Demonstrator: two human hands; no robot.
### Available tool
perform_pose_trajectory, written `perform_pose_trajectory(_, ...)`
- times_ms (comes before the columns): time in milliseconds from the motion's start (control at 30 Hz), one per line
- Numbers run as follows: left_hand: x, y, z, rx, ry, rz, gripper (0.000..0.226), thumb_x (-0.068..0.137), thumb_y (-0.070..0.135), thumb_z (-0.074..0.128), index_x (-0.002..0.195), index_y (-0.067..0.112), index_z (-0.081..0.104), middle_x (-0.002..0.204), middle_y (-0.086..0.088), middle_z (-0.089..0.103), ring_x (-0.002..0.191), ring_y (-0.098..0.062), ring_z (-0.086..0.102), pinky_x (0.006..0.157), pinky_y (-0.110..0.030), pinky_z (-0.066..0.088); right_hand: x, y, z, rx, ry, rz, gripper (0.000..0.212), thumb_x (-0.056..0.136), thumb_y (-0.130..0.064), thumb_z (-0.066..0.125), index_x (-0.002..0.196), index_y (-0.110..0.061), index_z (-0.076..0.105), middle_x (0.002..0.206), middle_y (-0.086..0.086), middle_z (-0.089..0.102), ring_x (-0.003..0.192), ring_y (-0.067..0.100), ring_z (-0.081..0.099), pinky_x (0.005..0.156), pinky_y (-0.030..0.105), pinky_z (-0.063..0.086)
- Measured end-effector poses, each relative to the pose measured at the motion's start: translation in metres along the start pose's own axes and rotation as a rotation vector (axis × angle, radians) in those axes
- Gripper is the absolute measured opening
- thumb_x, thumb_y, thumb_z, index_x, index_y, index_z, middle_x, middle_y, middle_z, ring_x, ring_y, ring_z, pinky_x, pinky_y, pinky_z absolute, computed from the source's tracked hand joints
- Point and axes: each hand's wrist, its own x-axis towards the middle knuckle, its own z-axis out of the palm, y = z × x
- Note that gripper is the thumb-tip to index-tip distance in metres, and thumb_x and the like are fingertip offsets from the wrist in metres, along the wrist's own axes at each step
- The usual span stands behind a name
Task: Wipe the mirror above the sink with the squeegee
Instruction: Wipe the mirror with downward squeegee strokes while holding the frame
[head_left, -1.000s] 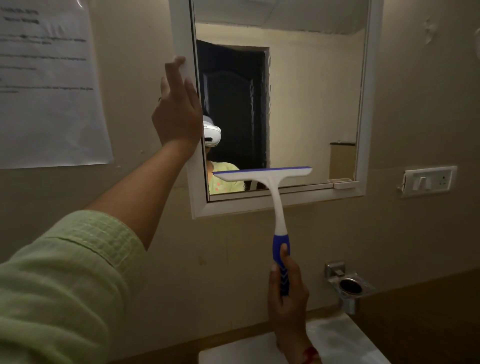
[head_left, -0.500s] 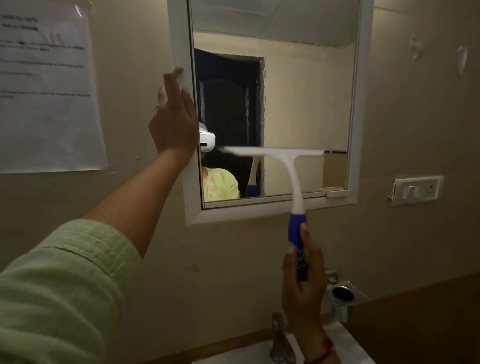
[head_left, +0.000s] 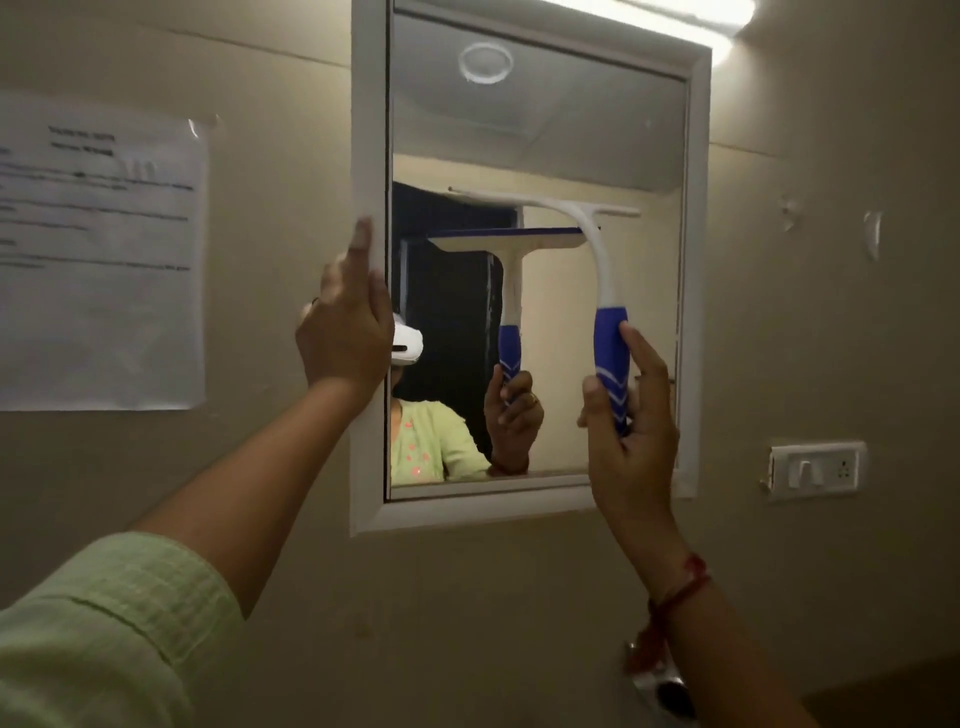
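A white-framed mirror (head_left: 571, 130) hangs on the beige wall. My left hand (head_left: 345, 338) grips the frame's left edge at mid height. My right hand (head_left: 631, 431) is closed around the blue grip of a white squeegee (head_left: 602, 270). The squeegee's white blade bar (head_left: 545, 202) lies level across the glass at about mid height; whether it touches the glass I cannot tell. Its reflection shows just below and to the left of it. The sink is out of view.
A printed paper sheet (head_left: 98, 260) is taped to the wall left of the mirror. A white switch and socket plate (head_left: 813, 470) sits on the wall at lower right. A chrome fitting (head_left: 660, 686) shows partly behind my right forearm. A bright light strip (head_left: 675, 15) glows above the mirror.
My right hand has raised the squeegee from below the mirror's bottom edge up to mid glass. The view has tilted upward. My left hand has stayed on the frame's left edge.
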Motion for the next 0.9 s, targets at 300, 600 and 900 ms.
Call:
perform_pose_trajectory(300,0.0,0.002,0.001,0.01,0.031,0.015,0.046,0.099,0.022,0.036,0.144,0.023,0.025,0.112,-0.015,0.059,0.078,-0.027,0.058,0.069,-0.04,0.044,0.099,0.007,0.024,-0.045,0.104,-0.063,0.043,0.094,-0.019,0.048,0.134,-0.014,0.034,0.119,-0.008,0.048,0.072,-0.007,0.06,0.063,0.003,0.047)
perform_pose_trajectory(600,0.0,0.002,0.001,-0.027,0.027,0.014,0.047,0.099,0.02,0.036,0.144,0.022,0.026,0.108,-0.015,0.06,0.071,-0.022,0.055,0.064,-0.04,0.047,0.161,0.007,0.031,-0.171,0.117,-0.096,0.044,0.093,-0.021,0.05,0.135,-0.013,0.037,0.124,0.01,0.057,0.072,-0.014,0.056,0.061,-0.002,0.042)
perform_pose_trajectory(900,-0.001,0.001,0.003,-0.056,0.029,0.021,0.045,0.099,0.019,0.036,0.144,0.02,0.027,0.108,-0.014,0.061,0.063,-0.014,0.048,0.055,-0.028,0.039,0.158,0.006,0.033,-0.223,0.132,-0.071,0.043,0.093,-0.022,0.05,0.134,-0.014,0.039,0.121,0.005,0.058,0.073,-0.01,0.051,0.061,-0.005,0.038)
